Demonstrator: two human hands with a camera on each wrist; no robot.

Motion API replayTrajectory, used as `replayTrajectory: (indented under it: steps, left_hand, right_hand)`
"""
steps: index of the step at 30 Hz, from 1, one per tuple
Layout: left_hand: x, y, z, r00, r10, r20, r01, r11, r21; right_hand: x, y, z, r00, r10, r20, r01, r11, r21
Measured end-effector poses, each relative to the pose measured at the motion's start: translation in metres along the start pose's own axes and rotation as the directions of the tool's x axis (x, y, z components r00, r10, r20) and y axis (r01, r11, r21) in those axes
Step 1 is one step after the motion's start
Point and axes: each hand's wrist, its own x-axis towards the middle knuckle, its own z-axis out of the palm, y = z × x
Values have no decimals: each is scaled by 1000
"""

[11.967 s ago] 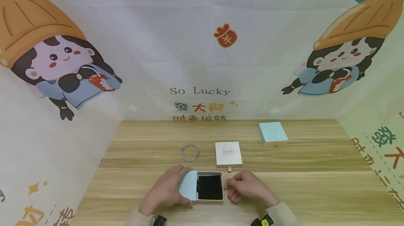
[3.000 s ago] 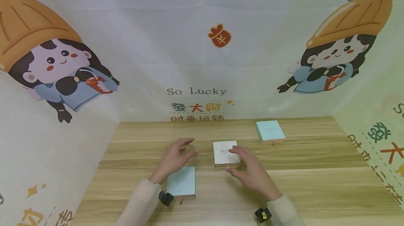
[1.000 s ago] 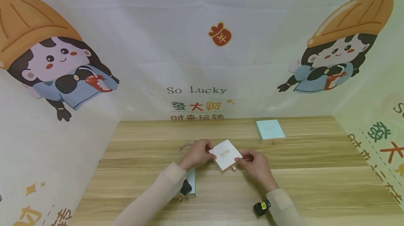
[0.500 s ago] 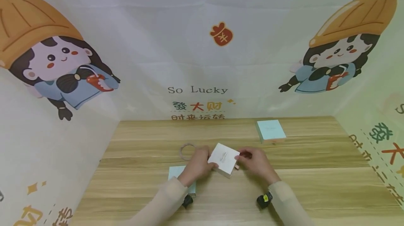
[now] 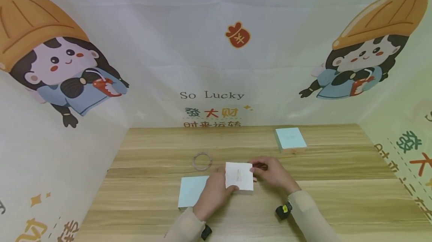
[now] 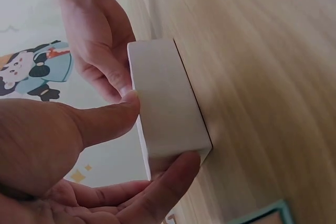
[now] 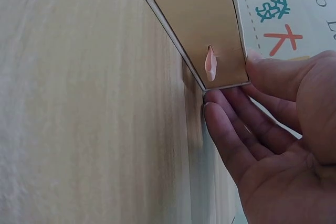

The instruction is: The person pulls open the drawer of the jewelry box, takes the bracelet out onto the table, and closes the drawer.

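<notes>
While I hold the white box (image 5: 239, 176) at the middle of the counter (image 5: 337, 163), near me, its printed top faces up and its tan drawer front (image 7: 197, 14) faces my right. My left hand (image 5: 213, 192) grips it on the opposite side, thumb over the top edge. My right hand (image 5: 272, 172) holds only the far right corner, thumb above, fingers behind. I can't tell whether its underside touches the counter.

If my left fingers slacken, I think the box could pivot on that pinched corner and slip. Should the drawer run loosely, a tilt toward my right could let it slide out, since nothing covers that end. The pink ribbon tab (image 7: 210, 66) hangs free there and might snag on a finger. Squeezing too hard could dent the card.

My left hand also overlaps the pale blue box (image 5: 191, 192) in the head view; a careless move could shove it toward the bracelet (image 5: 194, 162), which lies flat just beyond. The second blue box (image 5: 291, 138) sits well off, near the far right edge, out of harm's way.

Underneath, the counter has a light, streaky wood grain. White cloth (image 5: 290, 69) walls it in at the back and both sides, printed with cartoon figures, a red pouch and "So Lucky".
</notes>
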Motion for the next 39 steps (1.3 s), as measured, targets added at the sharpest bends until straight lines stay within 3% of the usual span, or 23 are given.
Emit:
replayTrajectory:
  steps: [6,15,23,29,33,39]
  left_hand:
    - [-11,4,4,999,-39,8,39,999,26]
    - [-17,5,3,999,-47,6,47,999,23]
    - [-21,10,-12,998,-50,-40,53,996,70]
    - [-16,13,-24,995,87,-58,-76,984,162]
    - [-6,13,-24,986,165,13,-165,973,164]
    - [8,14,-15,964,227,143,-251,949,189]
  right_hand:
    - [-2,-1,-1,998,-37,41,38,999,-5]
    - [-6,-8,0,999,-6,45,9,998,-55]
    - [-8,-14,1,999,3,40,-3,1000,-14]
    - [-10,-18,-7,1000,24,15,-24,1000,18]
    - [-11,-19,-13,995,82,63,-88,991,105]
    - [-12,-12,-15,978,139,156,-170,962,214]
